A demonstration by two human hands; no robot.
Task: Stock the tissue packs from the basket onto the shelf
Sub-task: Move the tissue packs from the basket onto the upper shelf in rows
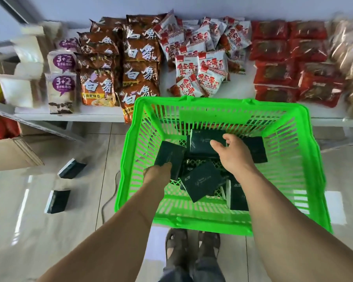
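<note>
A bright green plastic basket (293, 159) stands on the floor below the white shelf (69, 117). Several dark green tissue packs lie inside it. Both my hands reach down into the basket. My left hand (157, 174) grips one dark pack (169, 154) at its near end. My right hand (232, 153) has its fingers curled over the edge of another pack (202, 144) near the basket's far side. A loose pack (202, 183) lies between my forearms, and another (237, 197) stands by the right wall.
Noodle bags (139, 72), white snack packets (200, 64), red packs (289, 64) and purple-label packs (62, 86) fill the shelf. Two dark tissue packs (71, 168) (57, 201) lie on the tiled floor at left. A cardboard box (10, 153) sits at far left. My feet (192, 247) stand just behind the basket.
</note>
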